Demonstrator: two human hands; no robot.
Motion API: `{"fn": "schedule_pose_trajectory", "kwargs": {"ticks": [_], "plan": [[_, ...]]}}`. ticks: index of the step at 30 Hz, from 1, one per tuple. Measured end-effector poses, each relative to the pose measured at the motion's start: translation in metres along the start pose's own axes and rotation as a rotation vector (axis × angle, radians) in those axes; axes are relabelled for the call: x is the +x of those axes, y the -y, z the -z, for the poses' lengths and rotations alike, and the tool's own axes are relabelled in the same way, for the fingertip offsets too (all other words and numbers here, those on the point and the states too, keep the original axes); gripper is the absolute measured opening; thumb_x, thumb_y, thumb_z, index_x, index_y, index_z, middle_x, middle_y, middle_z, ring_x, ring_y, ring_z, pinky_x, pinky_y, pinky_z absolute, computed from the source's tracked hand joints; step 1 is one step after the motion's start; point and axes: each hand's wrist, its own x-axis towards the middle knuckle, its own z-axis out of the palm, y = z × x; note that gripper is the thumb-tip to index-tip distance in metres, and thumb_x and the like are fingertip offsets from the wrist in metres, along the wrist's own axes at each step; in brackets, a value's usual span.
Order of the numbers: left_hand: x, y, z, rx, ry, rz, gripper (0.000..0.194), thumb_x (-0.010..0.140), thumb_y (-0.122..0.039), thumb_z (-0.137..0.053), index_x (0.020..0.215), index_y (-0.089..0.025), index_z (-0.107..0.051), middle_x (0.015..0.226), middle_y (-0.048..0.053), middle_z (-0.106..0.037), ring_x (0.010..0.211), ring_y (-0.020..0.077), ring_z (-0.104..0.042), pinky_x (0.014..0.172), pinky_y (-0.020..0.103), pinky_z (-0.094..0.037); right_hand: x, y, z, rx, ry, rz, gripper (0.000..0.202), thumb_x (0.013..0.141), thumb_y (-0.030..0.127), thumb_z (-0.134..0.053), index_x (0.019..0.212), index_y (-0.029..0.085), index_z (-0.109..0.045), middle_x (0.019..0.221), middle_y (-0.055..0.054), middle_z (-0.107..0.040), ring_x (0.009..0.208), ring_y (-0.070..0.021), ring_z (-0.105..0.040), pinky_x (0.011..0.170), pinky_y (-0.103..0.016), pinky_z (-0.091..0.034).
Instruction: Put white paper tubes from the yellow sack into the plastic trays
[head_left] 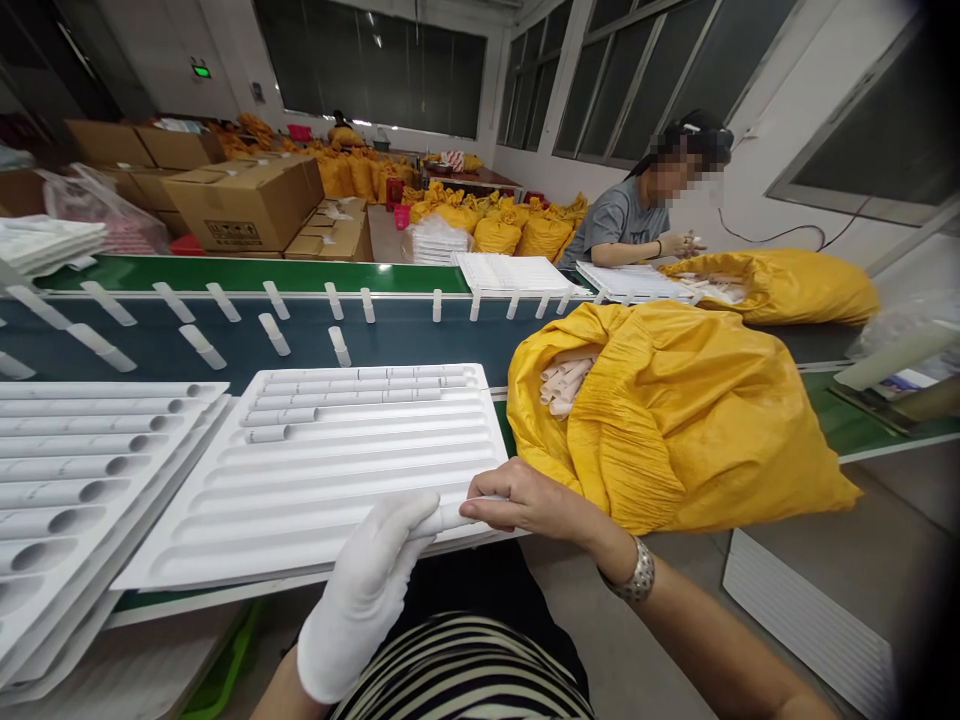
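A white tube (448, 518) spans my two hands above the front edge of a grooved white tray (300, 500). The gloved left hand (375, 570) grips its left part, and my bare right hand (525, 498) pinches the right end. Short white tubes (266, 434) fill part of the tray's back grooves; the grooves nearer me hold none. Right of the tray lies a yellow sack (697, 410), its mouth showing a heap of pale tubes (566, 385).
Stacked trays of tubes (67, 470) stand at the left. Behind runs a blue belt (405, 340) carrying spaced tubes. Across it, a person (637, 215) works beside another yellow sack (795, 285). Cardboard boxes (240, 205) stand at the back left.
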Motion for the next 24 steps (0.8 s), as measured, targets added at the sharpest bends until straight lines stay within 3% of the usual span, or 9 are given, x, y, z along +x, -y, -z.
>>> {"fn": "schedule_pose_trajectory", "kwargs": {"ticks": [2, 5, 7, 9, 13, 17, 20, 24], "plan": [[0.0, 0.0, 0.001, -0.026, 0.023, 0.067, 0.044, 0.1, -0.009, -0.053, 0.138, -0.031, -0.051, 0.122, 0.004, -0.064, 0.112, 0.0163, -0.064, 0.099, 0.029, -0.054, 0.0, 0.0, 0.002, -0.033, 0.008, 0.012, 0.043, 0.098, 0.056, -0.058, 0.093, 0.015, -0.07, 0.062, 0.005, -0.057, 0.057, -0.01, -0.053, 0.062, -0.021, -0.043], [-0.001, 0.0, 0.003, -0.073, 0.065, 0.193, 0.037, 0.101, -0.015, -0.053, 0.133, -0.032, -0.054, 0.123, 0.002, -0.066, 0.112, 0.0167, -0.065, 0.099, 0.029, -0.054, -0.002, -0.002, 0.005, -0.141, -0.046, 0.157, 0.049, 0.089, 0.055, -0.072, 0.121, 0.02, -0.063, 0.095, -0.003, -0.067, 0.085, -0.0161, -0.062, 0.078, -0.025, -0.048], [-0.001, 0.0, 0.003, -0.083, 0.062, 0.223, 0.035, 0.1, -0.017, -0.054, 0.132, -0.032, -0.055, 0.12, 0.001, -0.067, 0.11, 0.0166, -0.066, 0.098, 0.029, -0.054, -0.003, -0.003, 0.005, -0.2, -0.082, 0.279, 0.04, 0.093, 0.049, -0.069, 0.117, 0.018, -0.064, 0.103, -0.007, -0.067, 0.095, -0.0185, -0.062, 0.085, -0.027, -0.048], [-0.002, 0.0, 0.003, -0.078, 0.041, 0.209, 0.034, 0.1, -0.018, -0.054, 0.132, -0.031, -0.055, 0.12, 0.002, -0.067, 0.11, 0.0169, -0.066, 0.099, 0.03, -0.054, -0.004, -0.005, 0.003, -0.223, -0.106, 0.336, 0.03, 0.098, 0.043, -0.063, 0.11, 0.016, -0.066, 0.098, -0.008, -0.068, 0.093, -0.0185, -0.063, 0.084, -0.027, -0.049], [-0.002, -0.003, 0.0, -0.128, 0.074, 0.182, 0.036, 0.101, -0.016, -0.05, 0.135, -0.029, -0.056, 0.126, 0.006, -0.066, 0.116, 0.0193, -0.065, 0.103, 0.034, -0.053, -0.005, -0.006, -0.008, -0.169, -0.121, 0.217, 0.03, 0.099, 0.045, -0.062, 0.107, 0.017, -0.067, 0.093, -0.005, -0.07, 0.082, -0.0164, -0.064, 0.075, -0.025, -0.048], [0.002, -0.007, 0.0, -0.163, 0.14, 0.186, 0.034, 0.103, -0.019, -0.045, 0.134, -0.028, -0.057, 0.118, 0.008, -0.067, 0.114, 0.0209, -0.066, 0.102, 0.037, -0.054, -0.002, -0.004, -0.017, -0.073, -0.089, 0.094, 0.032, 0.1, 0.047, -0.058, 0.102, 0.017, -0.066, 0.087, -0.002, -0.068, 0.074, -0.014, -0.061, 0.067, -0.023, -0.045], [0.006, -0.006, 0.0, -0.103, 0.205, 0.202, 0.03, 0.103, -0.022, -0.045, 0.13, -0.026, -0.058, 0.112, 0.008, -0.069, 0.106, 0.0218, -0.068, 0.098, 0.038, -0.056, 0.002, -0.004, -0.022, -0.087, -0.065, 0.072, 0.032, 0.101, 0.049, -0.054, 0.101, 0.018, -0.062, 0.086, -0.001, -0.066, 0.075, -0.0146, -0.059, 0.069, -0.024, -0.044], [0.013, 0.0, -0.005, 0.036, 0.246, 0.119, 0.029, 0.103, -0.02, -0.04, 0.123, -0.025, -0.06, 0.112, 0.009, -0.071, 0.101, 0.0224, -0.07, 0.092, 0.037, -0.057, 0.012, -0.002, -0.023, -0.108, -0.063, 0.046, 0.032, 0.101, 0.05, -0.053, 0.095, 0.019, -0.059, 0.083, 0.0, -0.064, 0.075, -0.0151, -0.057, 0.068, -0.024, -0.041]]}}
